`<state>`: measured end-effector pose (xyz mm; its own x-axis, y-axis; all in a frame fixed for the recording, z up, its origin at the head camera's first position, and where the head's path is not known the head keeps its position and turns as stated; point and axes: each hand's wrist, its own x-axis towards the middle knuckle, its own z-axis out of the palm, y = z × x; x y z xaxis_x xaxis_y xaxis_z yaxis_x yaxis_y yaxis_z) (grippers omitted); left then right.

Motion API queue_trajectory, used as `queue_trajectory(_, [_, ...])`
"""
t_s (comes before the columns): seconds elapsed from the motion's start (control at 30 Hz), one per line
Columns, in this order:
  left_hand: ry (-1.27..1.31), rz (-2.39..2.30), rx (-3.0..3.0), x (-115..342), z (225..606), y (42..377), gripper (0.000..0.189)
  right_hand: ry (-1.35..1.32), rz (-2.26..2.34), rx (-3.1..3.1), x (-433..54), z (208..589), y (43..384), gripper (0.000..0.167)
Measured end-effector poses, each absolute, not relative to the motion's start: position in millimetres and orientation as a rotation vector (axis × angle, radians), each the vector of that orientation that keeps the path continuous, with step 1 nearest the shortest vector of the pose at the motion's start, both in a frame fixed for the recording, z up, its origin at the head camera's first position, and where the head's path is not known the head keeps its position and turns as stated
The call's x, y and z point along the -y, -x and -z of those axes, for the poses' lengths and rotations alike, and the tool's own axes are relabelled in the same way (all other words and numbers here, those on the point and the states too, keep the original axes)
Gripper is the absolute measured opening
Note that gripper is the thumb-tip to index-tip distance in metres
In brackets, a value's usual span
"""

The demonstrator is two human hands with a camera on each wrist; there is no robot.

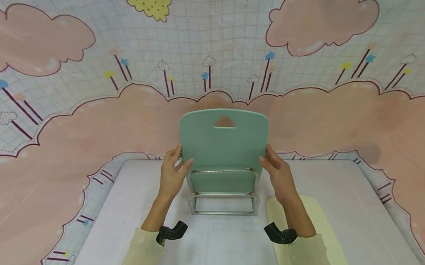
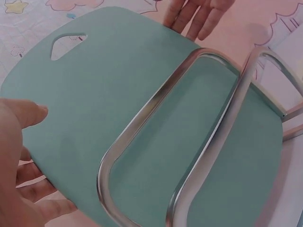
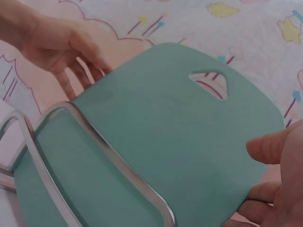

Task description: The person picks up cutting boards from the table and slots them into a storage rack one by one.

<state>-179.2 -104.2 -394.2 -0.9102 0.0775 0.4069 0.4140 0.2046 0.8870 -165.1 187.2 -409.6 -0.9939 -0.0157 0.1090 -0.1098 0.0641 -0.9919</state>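
Note:
A mint-green cutting board (image 1: 222, 146) with a cut-out handle hole near its top stands upright in a silver wire rack (image 1: 226, 194). My left hand (image 1: 172, 177) holds the board by its left side, thumb over the near face. Opposite it, my right hand (image 1: 279, 177) grips the right edge, its thumb also on the near face. In the left wrist view the left fingers (image 2: 35, 189) pass behind the board's edge. Two bent metal rails (image 2: 137, 127) cross in front of the board's lower part. From the right wrist, the right thumb (image 3: 267, 147) shows against the board.
A pale yellow board (image 1: 310, 209) lies flat on the white table (image 1: 135, 209), partly under the right forearm. A patterned cloth (image 1: 217, 66) with clouds hangs behind the table. Black wrist cameras (image 1: 281, 233) sit on both wrists.

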Motion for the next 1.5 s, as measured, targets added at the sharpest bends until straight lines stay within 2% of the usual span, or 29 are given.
queue_trajectory(0.47, [0.433,1.783,2.261,104.9,393.2,185.4,0.067,-0.16,-2.131,2.219,-187.2,411.7,170.9,0.067])
queue_trajectory(0.7, [0.399,1.805,2.262,110.8,416.8,206.1,0.07,-0.173,-2.141,2.208,-187.3,413.0,174.8,0.067])
queue_trajectory(0.93, [0.428,1.791,2.226,110.1,423.0,210.1,0.074,-0.176,-2.15,2.191,-187.2,415.2,176.8,0.067])
queue_trajectory(1.5, [0.398,1.808,2.188,107.9,402.6,191.8,0.056,-0.183,-2.225,2.022,-183.2,422.8,178.0,0.063])
